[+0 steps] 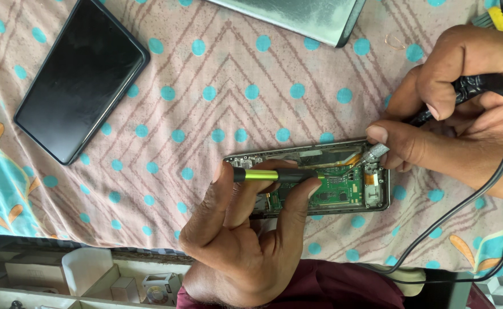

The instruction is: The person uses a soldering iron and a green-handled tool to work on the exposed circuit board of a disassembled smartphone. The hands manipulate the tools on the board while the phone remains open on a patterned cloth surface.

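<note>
1. Centrally, an opened phone (320,177) lies on dotted cloth (223,86).
2. Left hand (245,229) — at six o'clock — pinches a green-black tool (274,174) over it.
3. Right hand (452,109), two o'clock, grips a corded iron (474,88) — tip on the board.

Phone repair bench, opened phone (320,183), soldering iron (377,151), parts tray (85,280)

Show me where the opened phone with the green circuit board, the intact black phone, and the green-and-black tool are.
Opened phone with green circuit board (343,191), head view: on the green board.
Intact black phone with dark glass (79,80), head view: middle of its screen.
Green-and-black slim tool (263,174), head view: its green shaft, held in the left hand (240,240).
</note>
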